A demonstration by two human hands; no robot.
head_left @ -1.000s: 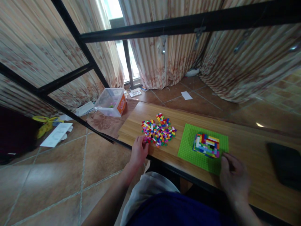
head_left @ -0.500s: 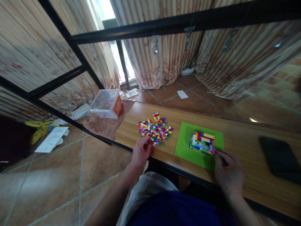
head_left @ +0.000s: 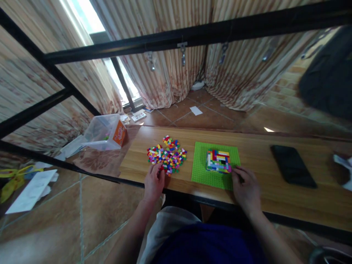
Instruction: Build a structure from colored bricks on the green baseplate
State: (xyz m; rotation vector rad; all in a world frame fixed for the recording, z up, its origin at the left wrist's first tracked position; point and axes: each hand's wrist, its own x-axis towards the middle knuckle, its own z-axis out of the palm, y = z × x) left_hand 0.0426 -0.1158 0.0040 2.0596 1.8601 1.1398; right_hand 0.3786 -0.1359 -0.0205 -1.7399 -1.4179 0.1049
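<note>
A pile of small coloured bricks [head_left: 167, 155] lies on the wooden table [head_left: 255, 154]. My left hand [head_left: 154, 182] rests at the near edge of that pile, fingertips touching the closest bricks. To the right lies a green baseplate [head_left: 200, 169] with a low multicoloured brick structure [head_left: 219, 161] built on it. My right hand [head_left: 246, 187] sits at the baseplate's near right corner, fingers curled beside the structure's corner. Whether either hand pinches a brick is too small to tell.
A black phone [head_left: 293, 166] lies on the table to the right. A clear plastic box with an orange label [head_left: 105, 127] stands on the floor at the left, near scattered papers [head_left: 30, 190]. Black metal bars [head_left: 192, 35] cross overhead; curtains hang behind.
The view has swung right, bringing more table and the phone into sight. My right hand moved in closer to the structure's corner. My left hand stays at the pile's edge.
</note>
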